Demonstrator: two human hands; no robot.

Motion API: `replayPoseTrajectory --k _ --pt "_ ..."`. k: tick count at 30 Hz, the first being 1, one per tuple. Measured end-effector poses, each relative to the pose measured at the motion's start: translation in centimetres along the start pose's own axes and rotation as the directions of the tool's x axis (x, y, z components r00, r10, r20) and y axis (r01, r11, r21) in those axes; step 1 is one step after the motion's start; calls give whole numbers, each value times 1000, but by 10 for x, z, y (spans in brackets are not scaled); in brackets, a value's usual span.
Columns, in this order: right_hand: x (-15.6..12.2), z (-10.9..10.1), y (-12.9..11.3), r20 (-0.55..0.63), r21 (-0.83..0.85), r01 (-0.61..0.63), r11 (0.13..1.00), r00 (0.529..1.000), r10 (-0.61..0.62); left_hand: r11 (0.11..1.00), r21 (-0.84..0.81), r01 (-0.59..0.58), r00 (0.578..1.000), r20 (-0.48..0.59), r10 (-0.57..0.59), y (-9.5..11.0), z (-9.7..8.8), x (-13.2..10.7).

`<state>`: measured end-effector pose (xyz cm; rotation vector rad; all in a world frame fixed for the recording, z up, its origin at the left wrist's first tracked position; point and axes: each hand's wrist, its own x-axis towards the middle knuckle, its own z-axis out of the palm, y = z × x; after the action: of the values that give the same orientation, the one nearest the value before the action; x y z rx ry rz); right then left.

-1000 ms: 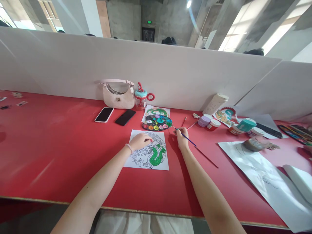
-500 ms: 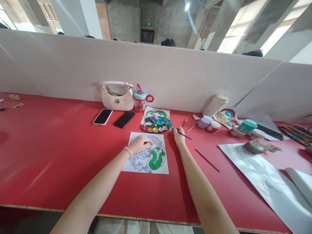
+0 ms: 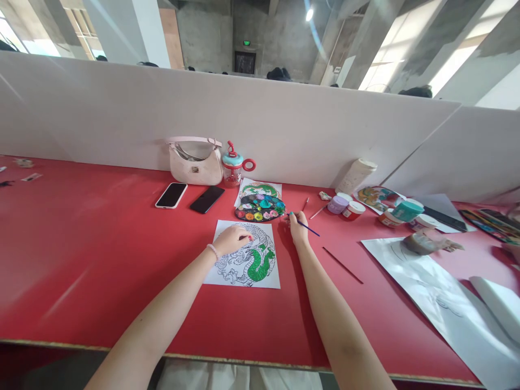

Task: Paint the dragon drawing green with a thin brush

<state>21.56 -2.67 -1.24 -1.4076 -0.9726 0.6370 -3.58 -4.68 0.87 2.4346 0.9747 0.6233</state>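
Observation:
My left hand [image 3: 234, 239], a beaded bracelet at its wrist, rests on the upper part of a dragon line drawing [image 3: 227, 275]. Its fingers are curled in and I see nothing held in them. Part of the dragon's body on this sheet is painted green. My right hand [image 3: 299, 230] is shut on a blue-handled paintbrush [image 3: 309, 228], whose tip end points left at the right edge of the paint palette [image 3: 236, 214]. The palette holds several colours and lies just above the drawing, overlapping a second, coloured dragon picture [image 3: 260, 187].
A white handbag [image 3: 195, 166], a lidded cup [image 3: 233, 172] and two phones, one white-edged [image 3: 171, 195] and one black [image 3: 207, 199], stand or lie behind on the left. A loose brush [image 3: 342, 264], a purple paint jar [image 3: 337, 204] and a large sheet [image 3: 430, 292] are to the right.
The view has shifted slightly. Both hands keep nearly the same places, with the brush tip end still at the palette's right edge. A hand at the far right edge shows a little more.

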Motion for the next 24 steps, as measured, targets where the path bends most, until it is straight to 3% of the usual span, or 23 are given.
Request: replayPoseTrajectory --k 6,13,17,24 --pt "-27 -6 -17 118 103 -1 995 993 -11 1000 8 -11 1000 2 11 -2 1 1" --pt "-75 8 -24 357 15 51 999 933 -53 998 16 -57 998 11 56 -4 0 2" --pt "-80 12 -28 436 -35 88 996 898 -64 998 25 -65 998 2 65 -4 0 1" --pt "-78 13 -25 469 -75 125 989 880 -76 998 21 -62 998 -7 62 -1 -1 1"
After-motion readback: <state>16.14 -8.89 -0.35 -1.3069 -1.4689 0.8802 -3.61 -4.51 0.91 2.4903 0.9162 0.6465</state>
